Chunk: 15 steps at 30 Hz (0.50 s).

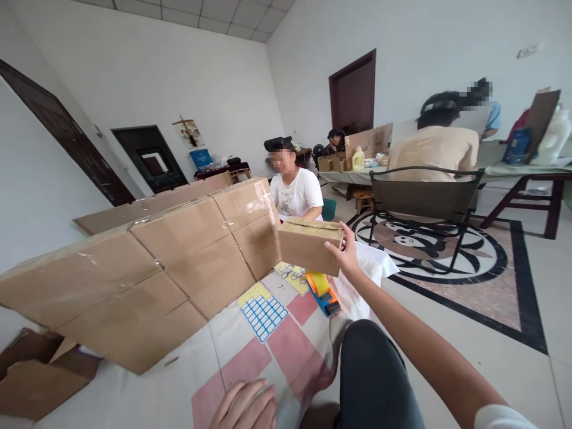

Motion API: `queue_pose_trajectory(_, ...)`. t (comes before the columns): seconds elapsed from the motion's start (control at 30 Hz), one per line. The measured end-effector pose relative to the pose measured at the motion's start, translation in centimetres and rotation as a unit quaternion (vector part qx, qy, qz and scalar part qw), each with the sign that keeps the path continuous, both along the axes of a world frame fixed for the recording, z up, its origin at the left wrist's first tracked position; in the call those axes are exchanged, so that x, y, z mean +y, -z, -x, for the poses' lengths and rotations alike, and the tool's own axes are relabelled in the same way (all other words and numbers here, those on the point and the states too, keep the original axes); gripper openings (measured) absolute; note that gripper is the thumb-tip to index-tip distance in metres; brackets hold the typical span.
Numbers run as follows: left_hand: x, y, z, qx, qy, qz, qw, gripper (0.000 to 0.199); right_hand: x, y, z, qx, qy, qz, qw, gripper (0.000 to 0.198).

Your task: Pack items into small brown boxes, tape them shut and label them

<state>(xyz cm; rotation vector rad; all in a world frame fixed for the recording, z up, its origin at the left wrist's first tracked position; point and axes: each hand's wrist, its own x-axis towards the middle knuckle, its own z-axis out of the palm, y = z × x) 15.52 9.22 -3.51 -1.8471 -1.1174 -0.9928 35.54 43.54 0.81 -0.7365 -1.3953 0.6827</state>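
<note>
My right hand is closed on one end of a small brown cardboard box, thumb on the near side and fingers at the far edge. The box is held above the right part of the table, its taped top facing up. Just below it lies an orange and blue tape dispenser with a yellow roll. My left hand rests by the table's near edge, holding nothing, its fingers loosely extended. In front of it, blue-outlined rectangles show on the patterned tablecloth.
A wall of taped cardboard crosses the table's left and back. An open carton stands at the lower left. Across the table sits a person in a white shirt. A chair and another table stand to the right.
</note>
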Motion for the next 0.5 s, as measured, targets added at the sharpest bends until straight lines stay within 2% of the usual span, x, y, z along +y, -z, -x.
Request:
queue_pose_trajectory(0.1, 0.0, -0.2, -0.2, 0.008, 0.000, -0.001, 1.000, 0.033, 3.4, 1.8, -0.7, -0.032, 0.109, -0.011, 0.993, 0.073)
queue_pose_trajectory(0.17, -0.1, -0.6, -0.2, 0.014, -0.014, 0.025, 0.999, 0.030, 4.9, 3.1, -0.4, -0.058, 0.150, -0.010, 0.987, 0.073)
queue_pose_trajectory(0.27, -0.3, -1.1, 0.2, 0.016, -0.031, 0.056, 0.998, 0.027, 6.5, 5.4, 0.9, -0.119, 0.169, -0.018, 0.978, 0.076)
queue_pose_trajectory(0.37, -0.3, -0.9, 1.1, 0.012, -0.035, 0.055, 0.998, 0.025, 7.4, 7.4, 2.5, -0.186, 0.183, -0.022, 0.965, 0.078)
queue_pose_trajectory(0.5, 0.0, -0.3, 2.1, 0.016, -0.043, 0.064, 0.997, 0.023, 8.0, 8.3, 4.6, -0.302, 0.214, 0.018, 0.929, 0.078)
